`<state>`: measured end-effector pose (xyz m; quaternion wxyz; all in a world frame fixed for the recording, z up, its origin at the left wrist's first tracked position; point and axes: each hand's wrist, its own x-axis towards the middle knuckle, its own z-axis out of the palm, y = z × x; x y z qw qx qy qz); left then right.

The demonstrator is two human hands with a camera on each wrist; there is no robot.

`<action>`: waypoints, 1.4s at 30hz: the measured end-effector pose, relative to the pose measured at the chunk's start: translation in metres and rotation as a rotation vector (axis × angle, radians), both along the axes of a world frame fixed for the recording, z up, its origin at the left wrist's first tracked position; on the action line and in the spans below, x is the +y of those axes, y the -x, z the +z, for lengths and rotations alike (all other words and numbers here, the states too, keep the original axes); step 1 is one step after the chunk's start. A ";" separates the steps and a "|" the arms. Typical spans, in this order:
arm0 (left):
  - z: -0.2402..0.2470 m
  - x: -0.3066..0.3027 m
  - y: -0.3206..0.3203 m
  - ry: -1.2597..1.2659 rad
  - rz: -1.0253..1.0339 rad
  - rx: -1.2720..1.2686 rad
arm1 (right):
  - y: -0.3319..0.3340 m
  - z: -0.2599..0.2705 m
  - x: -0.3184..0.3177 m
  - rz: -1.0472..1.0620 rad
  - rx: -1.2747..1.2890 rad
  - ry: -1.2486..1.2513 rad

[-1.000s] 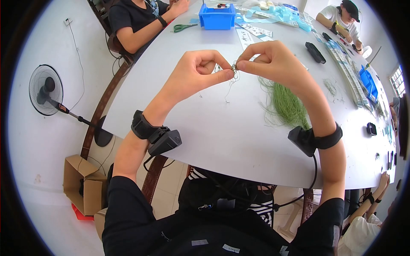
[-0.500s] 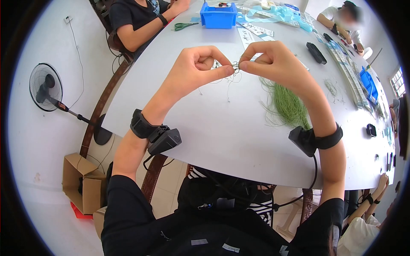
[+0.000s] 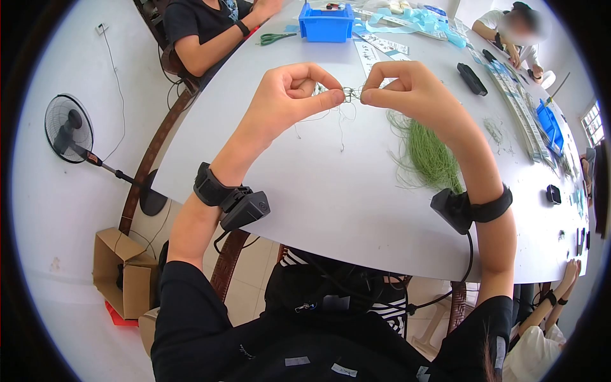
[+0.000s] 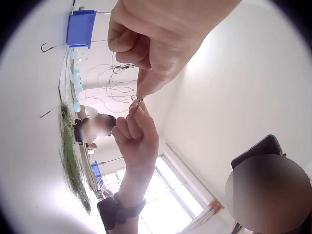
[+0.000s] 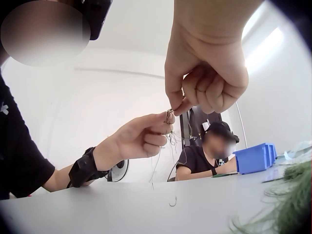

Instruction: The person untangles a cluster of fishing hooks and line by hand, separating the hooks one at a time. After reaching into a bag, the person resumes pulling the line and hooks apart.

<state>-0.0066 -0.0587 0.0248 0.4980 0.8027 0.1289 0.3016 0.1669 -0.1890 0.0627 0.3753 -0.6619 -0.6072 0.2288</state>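
Note:
Between my hands, in front of the chest over the table, is a cluster of fishing hooks on thin lines. My left hand pinches it between thumb and index finger, the other fingers curled in. From the other side, my right hand pinches at the hooks with thumb and index fingertip. In the right wrist view the hooks sit right at both sets of fingertips. Loose lines dangle below, one ending in a single hook. A green bundle of line lies on the table beside my right forearm.
At the far side stands a blue bin, with green scissors left of it. Printed strips, pale blue ribbon and a black case lie on the table. Other people sit around it.
My hands have drawn slightly apart, the left moving a little left and the right a little right. More of the hook cluster now shows between the fingertips.

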 end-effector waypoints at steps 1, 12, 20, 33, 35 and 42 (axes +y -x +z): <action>0.000 0.001 0.000 0.002 0.000 -0.003 | 0.002 0.000 0.000 -0.001 0.001 -0.006; -0.005 0.003 -0.003 0.055 -0.023 -0.091 | 0.001 0.005 -0.002 0.028 0.064 0.050; -0.002 0.000 -0.002 0.073 -0.033 -0.046 | 0.004 -0.003 0.001 0.046 0.066 0.023; -0.002 0.001 0.000 0.067 -0.062 -0.005 | 0.006 -0.004 0.003 0.019 0.135 0.015; -0.001 0.001 0.000 0.074 -0.064 0.003 | 0.005 -0.003 0.003 -0.014 0.146 0.010; -0.006 0.003 -0.002 0.114 -0.055 0.007 | 0.006 -0.008 0.005 0.054 0.125 -0.021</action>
